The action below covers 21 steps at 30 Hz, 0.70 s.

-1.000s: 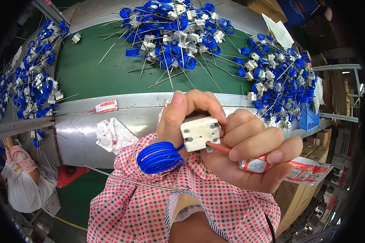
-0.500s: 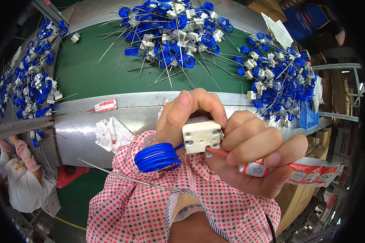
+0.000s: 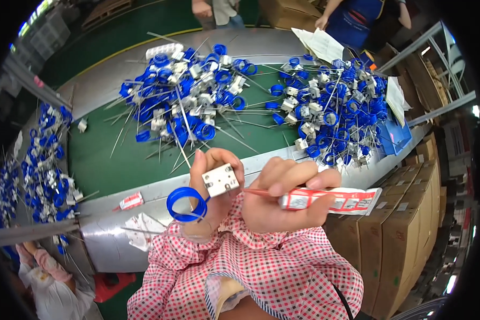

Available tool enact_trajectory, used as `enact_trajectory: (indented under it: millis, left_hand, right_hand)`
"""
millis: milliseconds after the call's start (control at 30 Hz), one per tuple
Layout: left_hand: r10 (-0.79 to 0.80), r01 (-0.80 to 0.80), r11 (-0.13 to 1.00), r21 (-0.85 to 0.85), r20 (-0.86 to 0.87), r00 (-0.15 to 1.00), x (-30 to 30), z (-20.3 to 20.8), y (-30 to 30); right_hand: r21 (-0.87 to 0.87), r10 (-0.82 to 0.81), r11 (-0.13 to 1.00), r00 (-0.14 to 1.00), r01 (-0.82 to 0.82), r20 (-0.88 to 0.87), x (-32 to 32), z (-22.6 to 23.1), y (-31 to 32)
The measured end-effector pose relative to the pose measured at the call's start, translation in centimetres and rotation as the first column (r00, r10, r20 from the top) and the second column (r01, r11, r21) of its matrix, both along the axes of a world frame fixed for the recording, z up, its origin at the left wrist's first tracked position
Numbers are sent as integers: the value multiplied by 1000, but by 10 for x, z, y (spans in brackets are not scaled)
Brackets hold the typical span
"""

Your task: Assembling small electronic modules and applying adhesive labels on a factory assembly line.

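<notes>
To the left of the left hand (image 3: 216,208), a crumpled, stained white cloth (image 3: 140,240) lay on the metal worktop (image 3: 109,237). Farther left, a co-worker (image 3: 53,290) in white, with pink lower sleeves, sat near a red plastic object (image 3: 111,287). Well beyond both hands, two people stood, one in a blue apron (image 3: 360,24), near some loose papers (image 3: 320,45). Right of the right hand (image 3: 282,218), cardboard boxes (image 3: 397,234) stood in rows; beyond it, farther right, was a blue bin (image 3: 394,140).
</notes>
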<state>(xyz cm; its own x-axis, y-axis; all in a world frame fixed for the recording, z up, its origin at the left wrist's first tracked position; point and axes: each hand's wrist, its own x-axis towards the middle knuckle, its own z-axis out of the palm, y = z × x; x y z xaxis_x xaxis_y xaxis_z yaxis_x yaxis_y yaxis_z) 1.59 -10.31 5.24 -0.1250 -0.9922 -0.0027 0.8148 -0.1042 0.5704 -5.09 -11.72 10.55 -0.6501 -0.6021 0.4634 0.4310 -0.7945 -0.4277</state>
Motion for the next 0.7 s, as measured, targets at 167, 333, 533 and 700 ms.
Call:
enact_trajectory:
  millis: [167, 333, 533, 700]
  left_hand:
    - [-28, 36, 993, 111, -74, 997, -29, -6, -69]
    - [44, -51, 996, 68, 98, 994, -27, -27, -173]
    - [-5, -16, 993, 115, 177, 984, -92, -39, -295]
    - [104, -131, 986, 104, 237, 966, -165, -55, -375]
  right_hand:
    - [13, -277, 960, 960, 278, -43, -87, 1, -21]
    - [85, -433, 895, 899, 438, -65, -149, -34, -41]
    - [292, -572, 781, 820, 552, -23, -198, -55, -50]
    - [248, -597, 790, 796, 560, 102, -231, -58, -54]
